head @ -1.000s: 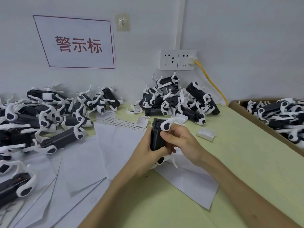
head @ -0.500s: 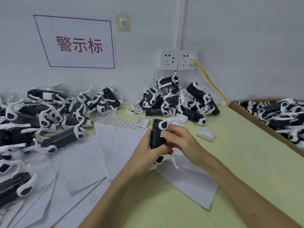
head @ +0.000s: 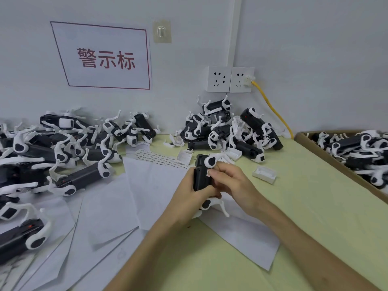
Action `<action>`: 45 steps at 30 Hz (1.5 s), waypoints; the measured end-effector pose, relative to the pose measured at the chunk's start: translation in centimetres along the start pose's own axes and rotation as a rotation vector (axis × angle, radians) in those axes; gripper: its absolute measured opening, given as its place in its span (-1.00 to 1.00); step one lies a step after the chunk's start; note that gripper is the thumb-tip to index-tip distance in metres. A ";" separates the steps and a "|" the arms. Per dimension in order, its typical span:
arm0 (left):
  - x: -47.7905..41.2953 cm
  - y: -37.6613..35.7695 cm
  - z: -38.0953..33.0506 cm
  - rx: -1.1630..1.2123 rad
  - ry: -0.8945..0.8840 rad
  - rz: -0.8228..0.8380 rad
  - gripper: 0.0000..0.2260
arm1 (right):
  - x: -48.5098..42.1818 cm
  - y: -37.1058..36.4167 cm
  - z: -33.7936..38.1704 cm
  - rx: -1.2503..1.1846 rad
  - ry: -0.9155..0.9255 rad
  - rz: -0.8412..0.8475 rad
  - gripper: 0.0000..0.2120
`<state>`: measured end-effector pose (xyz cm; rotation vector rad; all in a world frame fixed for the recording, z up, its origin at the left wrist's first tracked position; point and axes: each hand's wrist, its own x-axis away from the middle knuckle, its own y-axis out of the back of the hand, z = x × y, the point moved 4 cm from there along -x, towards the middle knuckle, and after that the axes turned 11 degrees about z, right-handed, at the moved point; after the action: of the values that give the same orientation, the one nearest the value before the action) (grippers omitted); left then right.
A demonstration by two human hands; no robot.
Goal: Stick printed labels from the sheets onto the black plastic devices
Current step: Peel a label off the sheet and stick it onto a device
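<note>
- The left hand holds a black device upright, just above the counter. Its fingers are curled tight round the lower part.
- The right hand is close beside it. Its bent fingers pinch a small label against the side of the black device.
- A label sheet lies flat on the counter just behind the hands, next to plain white papers.
- More devices sit in a pile on the left and a pile by the wall.
- A cardboard box on the right has more of them inside.
</note>
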<state>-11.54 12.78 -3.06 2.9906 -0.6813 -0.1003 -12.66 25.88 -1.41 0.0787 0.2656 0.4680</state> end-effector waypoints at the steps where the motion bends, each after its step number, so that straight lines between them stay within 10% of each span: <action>1: 0.0 -0.1 0.1 0.023 0.010 0.009 -0.59 | 0.0 -0.1 0.0 0.013 0.011 -0.004 -0.70; 12: 0.0 0.5 0.0 0.078 -0.005 0.051 -0.59 | -0.1 0.2 -0.1 -0.004 0.007 0.062 -0.71; 19: -0.6 0.1 0.8 0.244 0.044 0.028 -0.77 | -0.2 1.7 -0.1 0.169 0.001 -0.228 -0.82; 24: -0.5 0.4 1.0 0.290 0.121 0.057 -0.45 | 0.3 4.4 0.1 0.044 0.002 -0.478 -0.55; 27: -0.8 -0.2 0.7 0.295 0.124 0.180 -0.49 | 0.2 5.0 1.1 -0.025 -0.006 -0.300 -0.79; 32: -0.8 -0.4 0.7 0.263 0.231 0.140 -0.30 | 0.7 4.1 0.5 0.062 -0.211 0.203 -0.43; 37: -0.1 2.0 1.1 0.357 0.280 0.002 -0.32 | 1.6 5.5 1.1 -0.034 -0.169 0.218 -0.71; 45: -0.3 1.3 0.4 0.535 0.259 0.037 -0.38 | 1.3 5.9 1.0 -0.025 -0.259 0.101 -0.63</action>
<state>-12.36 11.75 -3.37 3.3849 -0.8406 0.5478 -13.86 31.73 0.04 0.1273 0.0017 0.5558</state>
